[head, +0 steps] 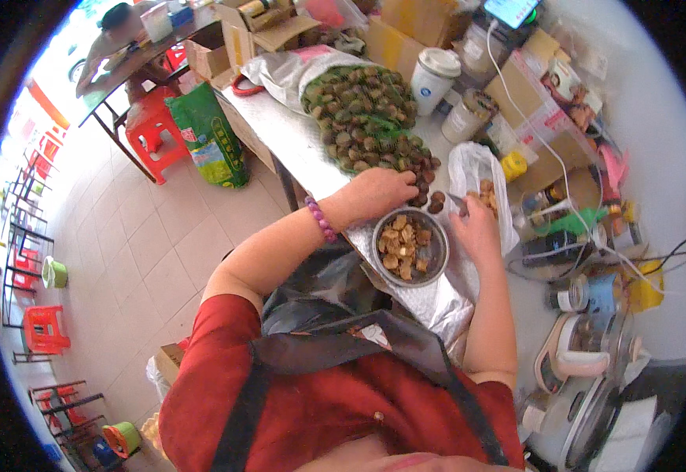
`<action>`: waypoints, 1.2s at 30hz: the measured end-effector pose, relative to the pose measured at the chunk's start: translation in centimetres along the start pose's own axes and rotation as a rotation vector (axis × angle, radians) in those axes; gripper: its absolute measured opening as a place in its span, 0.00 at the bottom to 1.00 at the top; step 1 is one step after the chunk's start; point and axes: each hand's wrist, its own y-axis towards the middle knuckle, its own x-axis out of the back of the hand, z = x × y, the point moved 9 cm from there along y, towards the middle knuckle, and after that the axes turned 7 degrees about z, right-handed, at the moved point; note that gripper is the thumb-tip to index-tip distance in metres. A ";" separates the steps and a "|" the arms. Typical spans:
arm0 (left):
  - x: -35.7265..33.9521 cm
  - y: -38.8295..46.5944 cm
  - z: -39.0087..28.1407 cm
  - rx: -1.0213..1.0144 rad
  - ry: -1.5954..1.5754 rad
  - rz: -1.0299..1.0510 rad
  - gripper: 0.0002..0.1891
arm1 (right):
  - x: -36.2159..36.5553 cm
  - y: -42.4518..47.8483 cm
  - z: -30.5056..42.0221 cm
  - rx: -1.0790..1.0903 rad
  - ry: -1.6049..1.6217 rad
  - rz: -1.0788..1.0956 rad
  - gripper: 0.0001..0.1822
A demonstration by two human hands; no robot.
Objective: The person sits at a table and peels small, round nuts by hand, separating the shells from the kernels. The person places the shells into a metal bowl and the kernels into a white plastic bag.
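My left hand [385,190], with a purple beaded bracelet at its wrist, reaches over loose dark-brown round nuts or fruits [436,202] at the mouth of a green mesh bag [360,109]. Its fingertips touch them, but whether they grip one is hidden. In my right hand [476,227] is a small knife [458,202], blade pointing up and left. Just below both hands stands a round metal bowl [378,268] holding light-brown peeled or broken pieces [400,245]. Beyond the right hand, a white plastic bag [466,156] lies open around tan pieces [488,192].
A lidded white paper cup [434,79] and jars [466,115] stand behind the mesh bag. Cardboard boxes [531,118], cables and bottles crowd the right side. Left of the table are a red stool [154,130] and a green sack [210,138]. A person [116,44] sits farther off.
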 end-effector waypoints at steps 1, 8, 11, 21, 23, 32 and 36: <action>-0.1 0.0 0.1 0.001 0.016 0.014 0.11 | 0.1 -0.1 0.0 -0.003 0.050 -0.003 0.14; -0.5 -1.0 -0.3 -0.049 0.093 0.001 0.11 | 0.7 -0.4 -0.1 0.010 0.145 -0.040 0.12; -0.4 -1.7 0.0 -0.021 0.064 0.029 0.14 | 0.6 -0.3 0.2 0.025 0.101 -0.012 0.11; 1.6 -5.2 2.9 0.264 -0.497 -0.537 0.16 | 2.3 -0.9 2.6 0.148 0.182 -0.083 0.13; 1.9 -5.8 2.9 0.351 -0.705 -0.548 0.16 | 3.1 -1.2 2.8 0.096 0.136 -0.085 0.13; 0.6 -6.5 -1.4 0.230 -1.522 -0.467 0.14 | 3.7 -1.7 3.8 0.071 0.048 -0.099 0.10; 1.3 -6.9 -3.7 0.205 -1.629 -0.404 0.14 | 5.5 -2.9 6.8 0.168 0.099 -0.122 0.09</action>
